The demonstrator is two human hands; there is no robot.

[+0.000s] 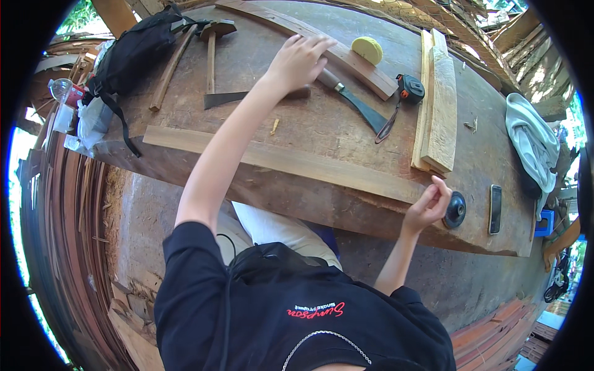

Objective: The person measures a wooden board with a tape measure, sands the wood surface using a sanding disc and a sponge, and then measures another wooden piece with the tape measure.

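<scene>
The left grip (pixel 297 62) hid part of the long beam (pixel 366 74) behind it; whether they touched was unclear. Nearer the body than that grip, the forearm (pixel 226 154) covered the middle of a dark-bladed tool (pixel 221 99) and part of the flat board (pixel 328 170). The right grip (pixel 428 207) hid the left edge of the black disc (pixel 456 211) beside it.

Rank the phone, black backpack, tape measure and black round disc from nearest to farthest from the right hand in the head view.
From the right hand:
1. Black round disc, just to its right.
2. Phone, farther right.
3. Tape measure, higher up the picture.
4. Black backpack, upper left.
</scene>
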